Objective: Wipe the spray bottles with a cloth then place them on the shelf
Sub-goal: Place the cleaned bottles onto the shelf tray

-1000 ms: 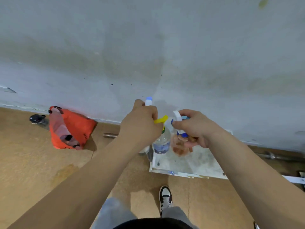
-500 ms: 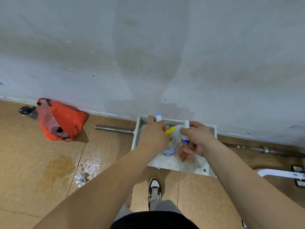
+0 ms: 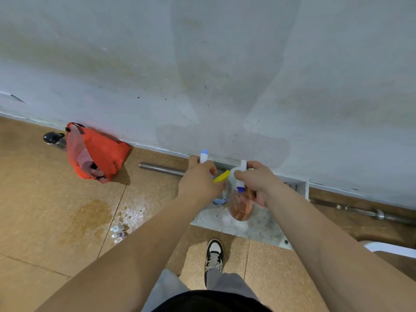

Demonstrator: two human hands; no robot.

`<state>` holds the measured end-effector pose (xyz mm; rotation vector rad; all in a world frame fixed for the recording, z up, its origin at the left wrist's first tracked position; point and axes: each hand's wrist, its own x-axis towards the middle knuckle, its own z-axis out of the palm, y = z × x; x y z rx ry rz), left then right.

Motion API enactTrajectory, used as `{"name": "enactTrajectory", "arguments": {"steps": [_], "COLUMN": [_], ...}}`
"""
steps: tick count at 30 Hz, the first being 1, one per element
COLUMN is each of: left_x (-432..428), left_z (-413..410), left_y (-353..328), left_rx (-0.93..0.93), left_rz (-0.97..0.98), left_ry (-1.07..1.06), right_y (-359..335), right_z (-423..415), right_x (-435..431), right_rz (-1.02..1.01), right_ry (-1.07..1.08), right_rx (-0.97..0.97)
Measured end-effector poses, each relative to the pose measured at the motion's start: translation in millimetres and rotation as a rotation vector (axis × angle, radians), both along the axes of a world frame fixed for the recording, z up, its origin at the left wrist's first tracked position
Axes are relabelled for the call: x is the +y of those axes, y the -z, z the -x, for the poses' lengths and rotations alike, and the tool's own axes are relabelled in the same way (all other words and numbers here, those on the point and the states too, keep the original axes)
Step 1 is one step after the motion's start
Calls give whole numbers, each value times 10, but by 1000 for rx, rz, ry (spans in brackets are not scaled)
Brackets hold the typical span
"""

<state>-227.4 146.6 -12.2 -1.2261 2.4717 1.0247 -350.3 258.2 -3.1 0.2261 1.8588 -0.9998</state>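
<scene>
Head view: left grip (image 3: 200, 183) clamped on the yellow-trigger bottle (image 3: 221, 195), right grip (image 3: 256, 180) on the amber bottle (image 3: 239, 208), both over the white tray (image 3: 254, 228) at the far wall, best set down upright, apart.

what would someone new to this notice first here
Two hands meet mid-view, each holding a spray bottle by its head: the left hand a clear bottle with a yellow trigger, the right hand a bottle of amber liquid, both over a white tray at the foot of the wall. At left, a bright orange bag slumps against that wall, near a wet stain on the floor.
</scene>
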Motion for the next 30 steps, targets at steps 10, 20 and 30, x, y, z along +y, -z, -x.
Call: {"name": "enactTrajectory", "arguments": {"steps": [10,20,30], "left_x": [121,151,246], "left_z": [-249,-529,-803], "left_y": [41,146,163], "left_rx": [200,227,265], "left_rz": [-119,-48,-216], "left_ry": [-191,-171,-305], "right_y": [117,474,186], "right_z": [-101,-127,-311], "right_x": [334,598,661], "right_rz": [74,-65,-146], "right_ry": [35,95,51], "right_rx": [-67,-137,65]}}
